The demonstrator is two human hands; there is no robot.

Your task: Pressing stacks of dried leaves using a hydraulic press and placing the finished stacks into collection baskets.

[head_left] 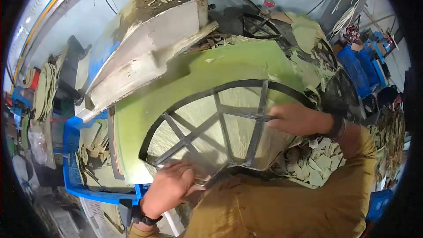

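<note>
The frame (224, 128), black and fan-shaped, lies on the green board (246, 57), reaching over its near edge; a pale sheet (240, 97) shows through its openings. The left hand (174, 185) grips the frame beside the board's near left corner. The right hand (293, 120) has its fingers closed on a crossbar toward the right edge. A blue crate (72, 167) with scraps (99, 145) stands beside the board's left edge; a white press arm (150, 44) overhangs the far left corner.
</note>
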